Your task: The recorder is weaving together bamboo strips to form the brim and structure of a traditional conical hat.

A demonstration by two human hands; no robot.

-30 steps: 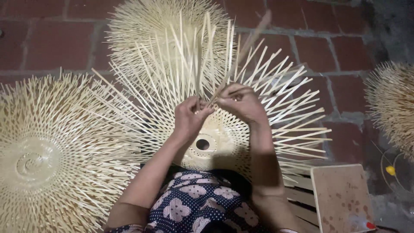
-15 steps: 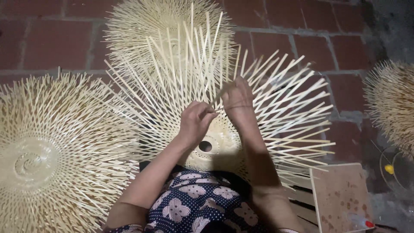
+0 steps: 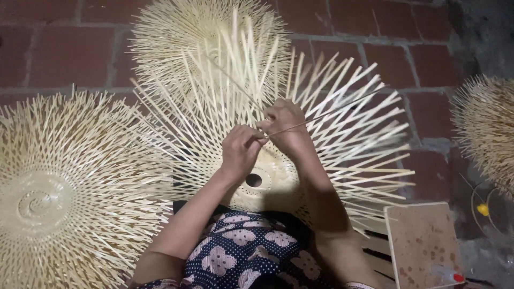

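A half-woven bamboo piece [image 3: 332,123] with a round hole [image 3: 254,180] at its centre rests against my lap, its pale strips fanning outward. My left hand [image 3: 241,150] pinches a thin bamboo strip [image 3: 321,116] that runs up and to the right across the fan. My right hand [image 3: 284,124] is closed on the upright strips just above the left hand, knuckles toward the camera. Both hands sit a little above the woven centre, almost touching each other.
A large finished woven bamboo disc [image 3: 59,187] lies to the left on the red brick floor [image 3: 64,48]. Another one [image 3: 203,37] lies behind the piece, and a third [image 3: 487,128] at the right edge. A small speckled board [image 3: 423,246] sits at lower right.
Both hands have shifted slightly, with the right hand lower and closer to the left. A thin strip is now drawn out to the right between them.
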